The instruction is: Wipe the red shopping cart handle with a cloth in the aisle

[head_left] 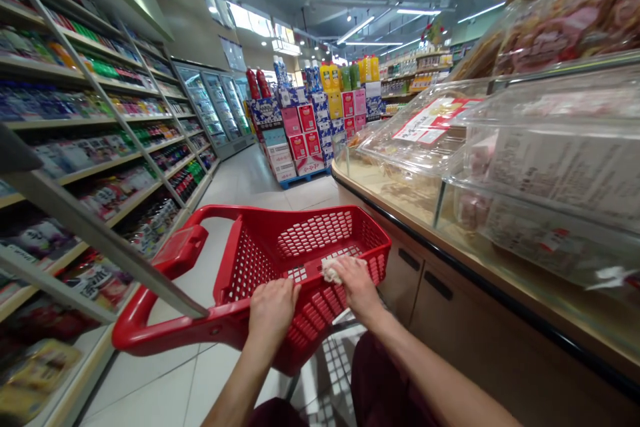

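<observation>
A red plastic shopping cart [240, 340] with a perforated basket stands crosswise in front of me. My left hand [273, 310] is closed over the near rim of the basket, its fingers curled to the inner side. Farther right along the same rim, my right hand [353, 280] presses a crumpled whitish cloth [331, 271] against the edge. Part of the cloth is hidden under the fingers. The basket's bottom shows only in part. The cart's handle end [143, 320] points left, and a slanting grey bar [115, 247] meets the rim there.
Shelves of packaged drinks [100, 113] line the left side. To the right is a counter [420, 280] with clear plastic covers [400, 147], close to the basket's end. Stacked cartons [305, 133] sit on a blue pallet [303, 180] ahead, with glass-door coolers [215, 107] behind.
</observation>
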`<control>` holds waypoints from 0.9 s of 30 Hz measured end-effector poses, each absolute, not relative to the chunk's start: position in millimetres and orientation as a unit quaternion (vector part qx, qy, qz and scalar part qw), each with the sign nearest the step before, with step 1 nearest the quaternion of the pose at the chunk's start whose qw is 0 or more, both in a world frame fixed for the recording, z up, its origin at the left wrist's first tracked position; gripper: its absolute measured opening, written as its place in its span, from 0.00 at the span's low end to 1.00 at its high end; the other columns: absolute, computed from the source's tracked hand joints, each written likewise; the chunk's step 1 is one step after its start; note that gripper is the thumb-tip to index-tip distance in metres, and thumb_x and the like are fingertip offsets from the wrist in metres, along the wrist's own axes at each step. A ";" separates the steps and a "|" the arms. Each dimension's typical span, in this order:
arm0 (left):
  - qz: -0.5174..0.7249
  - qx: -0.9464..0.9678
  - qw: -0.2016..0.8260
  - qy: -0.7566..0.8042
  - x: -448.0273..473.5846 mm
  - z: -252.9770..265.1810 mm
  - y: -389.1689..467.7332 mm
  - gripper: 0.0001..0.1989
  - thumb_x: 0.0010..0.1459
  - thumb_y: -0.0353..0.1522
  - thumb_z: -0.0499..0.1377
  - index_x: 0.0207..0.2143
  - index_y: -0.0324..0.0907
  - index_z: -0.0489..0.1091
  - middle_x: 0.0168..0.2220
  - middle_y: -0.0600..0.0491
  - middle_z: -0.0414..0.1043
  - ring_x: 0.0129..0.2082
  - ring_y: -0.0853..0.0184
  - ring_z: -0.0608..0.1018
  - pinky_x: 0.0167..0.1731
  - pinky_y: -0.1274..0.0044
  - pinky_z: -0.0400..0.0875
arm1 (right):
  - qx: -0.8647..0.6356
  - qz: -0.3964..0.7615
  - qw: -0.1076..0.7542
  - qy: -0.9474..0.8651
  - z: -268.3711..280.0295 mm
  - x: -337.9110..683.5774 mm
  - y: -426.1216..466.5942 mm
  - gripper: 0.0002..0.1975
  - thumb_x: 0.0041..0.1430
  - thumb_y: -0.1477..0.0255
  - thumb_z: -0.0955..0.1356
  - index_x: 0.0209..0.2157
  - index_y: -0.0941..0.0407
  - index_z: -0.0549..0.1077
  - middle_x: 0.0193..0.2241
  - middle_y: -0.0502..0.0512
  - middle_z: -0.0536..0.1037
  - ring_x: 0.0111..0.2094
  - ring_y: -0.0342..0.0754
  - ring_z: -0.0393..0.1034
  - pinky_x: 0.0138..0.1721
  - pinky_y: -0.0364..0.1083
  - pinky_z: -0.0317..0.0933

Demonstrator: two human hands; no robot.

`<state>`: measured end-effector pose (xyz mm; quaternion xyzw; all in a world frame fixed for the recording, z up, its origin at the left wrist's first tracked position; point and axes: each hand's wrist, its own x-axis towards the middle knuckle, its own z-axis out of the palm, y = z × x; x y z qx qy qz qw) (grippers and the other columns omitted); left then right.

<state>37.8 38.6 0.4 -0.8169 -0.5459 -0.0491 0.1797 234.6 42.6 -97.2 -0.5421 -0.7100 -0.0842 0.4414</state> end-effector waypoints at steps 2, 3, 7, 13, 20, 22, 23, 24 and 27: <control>-0.050 -0.816 0.174 -0.548 38.1 -0.4 37.6 0.19 0.60 0.37 0.40 0.28 0.41 0.67 0.29 0.51 0.72 0.32 0.64 0.72 0.34 0.73 0.57 | -0.607 -0.086 0.466 -0.638 -96.1 260.0 49.5 0.25 0.50 0.84 0.54 0.48 0.58 0.67 0.47 0.59 0.70 0.52 0.50 0.59 0.51 0.55 0.53; -0.051 -0.815 0.172 -0.550 38.2 -0.8 37.4 0.19 0.59 0.37 0.40 0.28 0.41 0.67 0.29 0.51 0.72 0.31 0.64 0.72 0.34 0.73 0.57 | -0.633 -0.089 0.477 -0.603 -96.4 269.0 52.1 0.25 0.49 0.84 0.54 0.47 0.59 0.67 0.46 0.59 0.70 0.51 0.51 0.59 0.50 0.56 0.53; -0.059 -0.816 0.176 -0.548 39.0 -1.4 39.1 0.19 0.60 0.37 0.40 0.28 0.41 0.67 0.28 0.51 0.72 0.31 0.64 0.71 0.34 0.72 0.57 | -0.590 -0.087 0.483 -0.641 -96.9 246.8 50.2 0.26 0.48 0.84 0.55 0.47 0.57 0.67 0.47 0.57 0.70 0.53 0.48 0.56 0.53 0.54 0.50; -0.090 -0.825 0.177 -0.529 38.2 -2.2 41.6 0.19 0.59 0.36 0.40 0.30 0.42 0.68 0.30 0.50 0.72 0.33 0.64 0.71 0.37 0.72 0.58 | -0.582 -0.063 0.422 -0.693 -91.8 243.0 51.5 0.27 0.49 0.85 0.55 0.49 0.54 0.66 0.49 0.56 0.68 0.54 0.49 0.56 0.52 0.56 0.49; -0.136 -0.815 0.172 -0.536 43.6 -8.9 42.0 0.18 0.59 0.34 0.41 0.35 0.40 0.69 0.38 0.47 0.73 0.42 0.62 0.70 0.44 0.71 0.56 | -0.576 -0.096 0.447 -0.677 -99.7 245.5 52.4 0.25 0.51 0.84 0.55 0.50 0.55 0.65 0.50 0.55 0.67 0.55 0.48 0.53 0.54 0.53 0.49; -0.134 -0.818 0.177 -0.531 42.7 -10.2 42.2 0.18 0.59 0.33 0.41 0.38 0.39 0.69 0.39 0.48 0.73 0.43 0.62 0.70 0.45 0.71 0.57 | -0.531 -0.088 0.423 -0.729 -98.5 231.1 49.3 0.25 0.52 0.83 0.56 0.50 0.54 0.65 0.52 0.54 0.66 0.56 0.48 0.52 0.54 0.52 0.49; -0.134 -0.820 0.181 -0.526 41.7 -11.2 42.2 0.17 0.59 0.32 0.41 0.39 0.39 0.68 0.40 0.48 0.72 0.44 0.62 0.70 0.45 0.71 0.57 | -0.527 -0.082 0.412 -0.739 -97.8 232.0 49.6 0.25 0.52 0.83 0.56 0.50 0.53 0.65 0.52 0.54 0.66 0.55 0.48 0.53 0.54 0.53 0.48; -0.134 -0.823 0.185 -0.519 40.5 -12.3 42.1 0.17 0.59 0.31 0.42 0.41 0.39 0.68 0.41 0.47 0.72 0.45 0.62 0.70 0.45 0.71 0.57 | -0.541 -0.078 0.408 -0.731 -97.3 238.5 51.3 0.25 0.52 0.84 0.56 0.50 0.53 0.65 0.51 0.54 0.66 0.55 0.49 0.54 0.53 0.54 0.49; -0.137 -0.824 0.198 -0.512 37.7 -17.3 41.6 0.17 0.57 0.28 0.43 0.44 0.38 0.67 0.43 0.47 0.71 0.47 0.61 0.69 0.46 0.70 0.57 | -0.648 -0.079 0.438 -0.618 -98.6 271.2 60.7 0.25 0.51 0.84 0.55 0.49 0.57 0.65 0.49 0.59 0.68 0.52 0.51 0.58 0.51 0.57 0.51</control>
